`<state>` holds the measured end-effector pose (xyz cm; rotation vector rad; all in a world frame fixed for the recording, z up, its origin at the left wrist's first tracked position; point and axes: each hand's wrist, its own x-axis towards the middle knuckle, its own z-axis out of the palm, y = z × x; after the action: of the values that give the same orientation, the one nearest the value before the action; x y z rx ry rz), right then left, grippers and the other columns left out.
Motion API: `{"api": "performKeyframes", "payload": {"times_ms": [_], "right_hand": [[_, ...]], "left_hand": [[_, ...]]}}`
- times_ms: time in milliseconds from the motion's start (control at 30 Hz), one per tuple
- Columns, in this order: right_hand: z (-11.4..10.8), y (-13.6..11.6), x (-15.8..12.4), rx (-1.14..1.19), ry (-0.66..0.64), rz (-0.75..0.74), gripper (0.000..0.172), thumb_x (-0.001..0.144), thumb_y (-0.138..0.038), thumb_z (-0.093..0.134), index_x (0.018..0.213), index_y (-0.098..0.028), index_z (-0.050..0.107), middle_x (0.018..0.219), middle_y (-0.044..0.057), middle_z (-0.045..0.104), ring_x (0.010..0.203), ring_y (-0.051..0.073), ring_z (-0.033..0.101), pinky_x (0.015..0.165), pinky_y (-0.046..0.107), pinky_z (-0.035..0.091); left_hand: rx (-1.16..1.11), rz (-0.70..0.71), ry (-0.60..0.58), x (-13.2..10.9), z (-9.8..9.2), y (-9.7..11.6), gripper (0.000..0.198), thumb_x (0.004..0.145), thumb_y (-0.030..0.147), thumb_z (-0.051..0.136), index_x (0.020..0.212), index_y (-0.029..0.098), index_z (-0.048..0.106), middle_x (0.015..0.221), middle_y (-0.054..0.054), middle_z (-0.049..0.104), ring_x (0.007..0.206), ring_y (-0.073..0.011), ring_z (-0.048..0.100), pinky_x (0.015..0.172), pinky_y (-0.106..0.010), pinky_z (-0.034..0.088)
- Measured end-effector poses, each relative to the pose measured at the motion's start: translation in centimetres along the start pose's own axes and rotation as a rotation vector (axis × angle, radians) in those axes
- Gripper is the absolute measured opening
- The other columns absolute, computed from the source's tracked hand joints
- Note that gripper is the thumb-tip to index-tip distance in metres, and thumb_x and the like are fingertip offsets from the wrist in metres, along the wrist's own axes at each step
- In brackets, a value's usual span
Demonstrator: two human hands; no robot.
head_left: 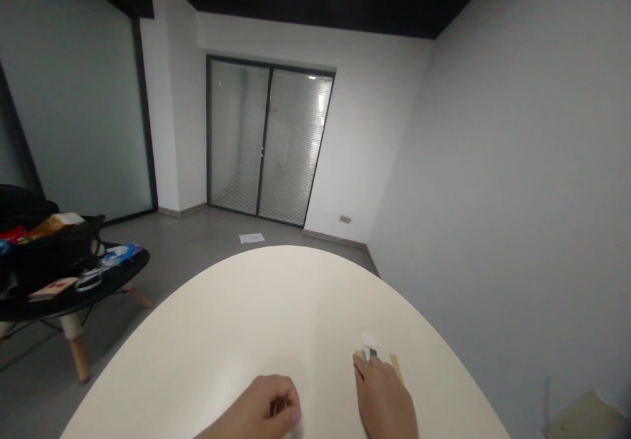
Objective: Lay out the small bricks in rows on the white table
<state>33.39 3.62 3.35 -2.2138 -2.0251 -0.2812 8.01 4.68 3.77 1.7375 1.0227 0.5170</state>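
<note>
Here's the right hand [388, 396], palm down over the right side of the round cream table [276, 294], fingertips right among a little cluster of small pieces! There's a white scrap [369, 339] just beyond the fingers, a dark bit [373, 352] right at the tips, and a tan strip [396, 367] lying just beside on the outer side. Are those fingers clamped on anything? Cannot tell, the hand covers it. Over to the left hand [266, 405], near the table's close edge, fingers curled in, thumb below the forefinger; whether their tips meet, cannot tell.
</note>
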Motion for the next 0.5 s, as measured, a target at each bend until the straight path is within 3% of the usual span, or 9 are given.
{"api": "performKeyframes", "payload": {"times_ms": [267,500], "right_hand": [[0.0,0.1,0.2,0.002,-0.079,0.018,0.036,0.098,-0.018,0.039,0.117,-0.022,0.070,0.111,0.010,0.074,0.101,0.025,0.067,0.083,0.035,0.052],[0.1,0.2,0.2,0.011,-0.080,0.025,0.036,0.099,-0.020,0.039,0.119,-0.024,0.069,0.114,0.009,0.074,0.103,0.025,0.067,0.085,0.035,0.052]], "left_hand": [[0.006,0.046,-0.031,0.7,0.1,-1.2,0.009,0.078,0.024,0.056,0.076,0.017,0.062,0.066,0.005,0.048,0.065,-0.0119,0.044,0.059,-0.022,0.031],[-0.006,0.047,0.006,0.4,0.2,-0.7,0.014,0.079,0.029,0.056,0.077,0.016,0.063,0.067,0.005,0.047,0.066,-0.0127,0.042,0.060,-0.023,0.032]]}}
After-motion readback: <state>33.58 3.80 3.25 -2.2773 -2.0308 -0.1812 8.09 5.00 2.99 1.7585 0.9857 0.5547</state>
